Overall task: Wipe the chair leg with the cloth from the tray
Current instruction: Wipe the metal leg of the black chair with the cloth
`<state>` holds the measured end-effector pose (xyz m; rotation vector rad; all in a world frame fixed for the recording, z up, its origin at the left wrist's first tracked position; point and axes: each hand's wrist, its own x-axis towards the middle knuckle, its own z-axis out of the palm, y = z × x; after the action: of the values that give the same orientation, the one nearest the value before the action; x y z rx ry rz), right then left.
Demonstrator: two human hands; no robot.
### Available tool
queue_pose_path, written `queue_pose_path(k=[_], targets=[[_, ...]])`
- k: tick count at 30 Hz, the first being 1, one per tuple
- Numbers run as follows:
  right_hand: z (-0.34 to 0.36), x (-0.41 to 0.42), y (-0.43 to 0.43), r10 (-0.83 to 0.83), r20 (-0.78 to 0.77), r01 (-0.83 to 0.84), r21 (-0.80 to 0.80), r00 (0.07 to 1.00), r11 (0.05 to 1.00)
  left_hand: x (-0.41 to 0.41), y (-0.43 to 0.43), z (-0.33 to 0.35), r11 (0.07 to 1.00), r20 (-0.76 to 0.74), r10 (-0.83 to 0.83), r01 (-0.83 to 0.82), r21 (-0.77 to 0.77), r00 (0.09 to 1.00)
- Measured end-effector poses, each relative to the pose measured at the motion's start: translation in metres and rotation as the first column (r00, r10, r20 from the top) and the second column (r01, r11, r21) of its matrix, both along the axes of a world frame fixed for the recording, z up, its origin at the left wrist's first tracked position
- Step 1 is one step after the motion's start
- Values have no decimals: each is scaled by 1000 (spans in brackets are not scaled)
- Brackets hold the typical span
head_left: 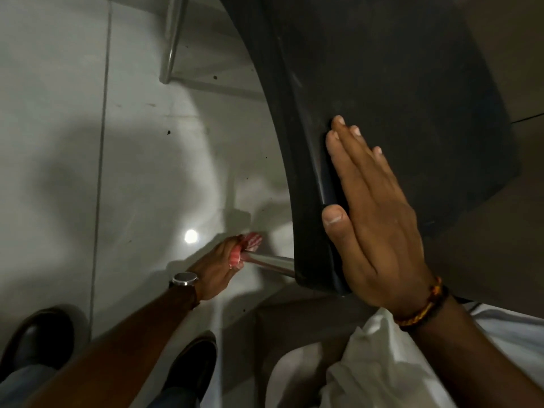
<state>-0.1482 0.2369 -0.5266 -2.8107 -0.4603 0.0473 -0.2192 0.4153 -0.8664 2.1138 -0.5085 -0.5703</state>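
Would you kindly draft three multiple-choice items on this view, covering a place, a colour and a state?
1. Where is the cloth?
A. Wrapped on the metal chair leg
B. Spread on the seat
C. Lying on the floor

2. What colours is the cloth?
A. Blue
B. Red and white
C. Green

3. How is the right hand held?
A. In a fist
B. Pinching a rag
C. Flat and open on the dark chair seat

Answers: 1 A, the left hand clasps the cloth round the leg; 2 B, its stripes show; 3 C, the fingers lie straight.
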Motion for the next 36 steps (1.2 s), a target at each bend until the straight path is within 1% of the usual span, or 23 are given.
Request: queue_pose_path(k=[2,3,5,9,11,12,13,15,16,18,20,23,25,27,28,29,30,33,36], targets=[[0,0,0,2,2,-2,-1,1000,1000,-1,-3,27,997,-54,-26,22,-74,998],[0,0,0,2,3,-2,-3,1000,1000,-1,-6,45,991,-46,-8,2,-137,999],[0,1,0,1,-4,-2,-6,1000,1000,-2,-13,87,966,-38,78,-85,-244,996],[2,1,1,2,-13,-3,-35,1000,999,-14,-38,160,856,-40,185,-181,-484,982],[3,2,2,2,-21,-3,-43,1000,999,-19,-47,171,790,-7,272,-227,-570,962],[4,1,2,1,-25,-2,-44,1000,999,-18,-52,169,775,37,309,-229,-589,950],[4,1,2,0,-27,-1,-41,1000,999,-15,-54,161,777,62,320,-225,-588,945],[3,1,1,0,-22,-1,-35,1000,999,-7,-53,131,818,19,242,-193,-542,970],[3,1,1,1,-22,-2,-34,1000,999,-5,-48,112,857,10,200,-170,-486,980],[2,0,1,-3,-20,3,-26,1000,1000,-6,-34,70,932,-20,161,-159,-327,987],[2,-1,2,-7,-14,7,-13,1000,1000,-9,-17,31,970,-77,105,-119,-213,992],[2,0,3,-10,-11,10,-12,1000,1000,2,-2,-12,994,2,-32,32,-103,999],[4,0,3,-14,-16,14,-15,1000,1000,10,5,-24,994,49,-107,108,-28,993],[4,0,4,-17,-16,16,-16,1000,1000,13,7,-22,991,26,-130,130,4,991],[5,0,4,-17,-17,17,-17,1000,1000,12,7,-13,992,-25,-128,128,-7,991],[5,0,4,-18,-18,18,-18,1000,1000,10,5,0,993,-81,-113,110,-45,990],[6,0,4,-19,-18,19,-19,1000,1000,8,2,18,992,-106,-83,72,-106,991],[5,1,3,-17,-22,16,-19,1000,1000,2,-12,78,958,-42,53,-62,-279,998],[4,1,3,-10,-21,9,-28,1000,1000,-9,-35,128,880,-63,153,-165,-445,986]])
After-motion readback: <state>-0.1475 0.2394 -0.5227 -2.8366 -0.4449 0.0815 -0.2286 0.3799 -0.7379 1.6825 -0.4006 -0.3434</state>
